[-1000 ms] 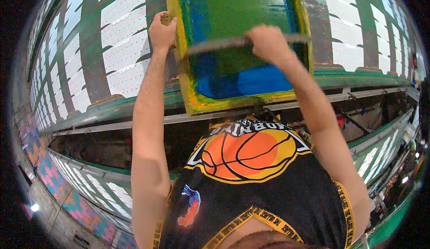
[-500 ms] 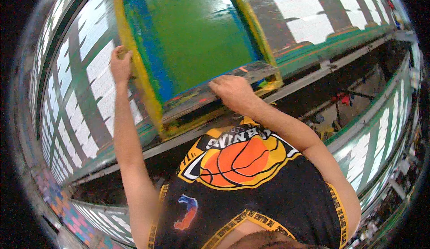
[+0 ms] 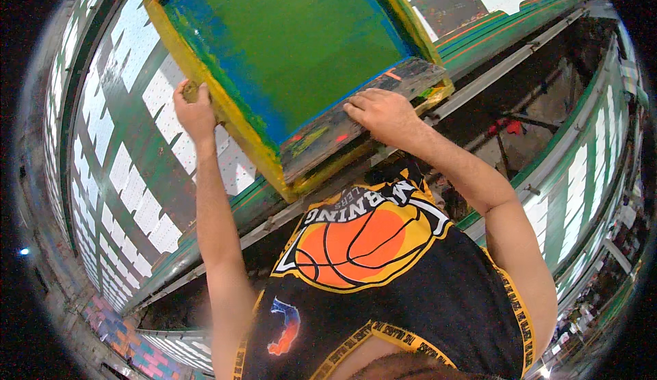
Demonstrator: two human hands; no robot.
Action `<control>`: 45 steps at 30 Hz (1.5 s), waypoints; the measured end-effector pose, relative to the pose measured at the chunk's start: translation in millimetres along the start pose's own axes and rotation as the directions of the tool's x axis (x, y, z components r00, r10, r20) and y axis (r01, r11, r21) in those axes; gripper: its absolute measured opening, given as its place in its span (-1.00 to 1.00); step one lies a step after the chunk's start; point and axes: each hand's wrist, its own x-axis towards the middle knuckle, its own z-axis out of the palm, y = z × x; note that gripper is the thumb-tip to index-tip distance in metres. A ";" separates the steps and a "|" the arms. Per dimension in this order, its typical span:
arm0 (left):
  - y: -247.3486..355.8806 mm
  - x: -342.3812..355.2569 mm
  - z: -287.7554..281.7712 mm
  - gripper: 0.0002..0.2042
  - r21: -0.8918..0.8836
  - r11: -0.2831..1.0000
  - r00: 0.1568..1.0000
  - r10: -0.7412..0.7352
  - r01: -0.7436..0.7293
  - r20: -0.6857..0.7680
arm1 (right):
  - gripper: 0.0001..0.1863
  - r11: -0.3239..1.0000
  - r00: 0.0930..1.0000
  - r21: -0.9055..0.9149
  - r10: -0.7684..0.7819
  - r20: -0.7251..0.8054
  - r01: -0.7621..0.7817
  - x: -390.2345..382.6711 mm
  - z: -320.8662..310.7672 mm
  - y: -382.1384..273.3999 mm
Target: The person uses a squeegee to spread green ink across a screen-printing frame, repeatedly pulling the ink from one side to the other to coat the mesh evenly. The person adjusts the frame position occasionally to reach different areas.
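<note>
A screen printing frame (image 3: 226, 113) with yellow sides lies tilted over the table in front of me. Its green mesh (image 3: 294, 51) has blue smears along the borders. Across the near end sits a worn, paint-spotted wooden board (image 3: 321, 139). My right hand (image 3: 384, 114) is closed on this board, fingers curled over its upper edge. Beside the frame's left side, my left hand (image 3: 197, 114) is closed around a small yellowish-brown lump (image 3: 189, 93). Whether that lump is attached to the frame, I cannot tell. The underside of the frame is hidden.
White sheet-like panels (image 3: 123, 175) lie in rows on the long green-grey table (image 3: 154, 151). A metal rail (image 3: 506, 72) runs along its near edge. Beyond the dark gap (image 3: 540, 99) on the right stands another table with white panels (image 3: 588, 181). Multicoloured floor patches (image 3: 144, 352) show at lower left.
The frame and both hands now appear farther right, and the table edge slants more steeply; the whole view has turned. Both hands keep their holds.
</note>
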 end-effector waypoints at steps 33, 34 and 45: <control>40.5 -26.4 112.4 -0.60 -0.053 0.988 0.988 -0.144 0.147 0.058 | -0.60 0.987 0.997 -0.147 0.057 -0.052 -0.064 69.8 -29.8 118.6; 42.6 -26.9 111.7 -0.60 -0.033 0.987 0.987 -0.153 0.155 0.057 | -0.64 0.986 0.995 -0.141 0.082 -0.053 -0.089 99.3 -30.2 128.5; 47.9 -26.4 106.0 -0.64 0.071 0.977 0.978 -0.206 0.203 0.035 | -0.77 0.963 0.996 -0.268 -0.046 -0.078 0.023 399.3 -42.0 253.9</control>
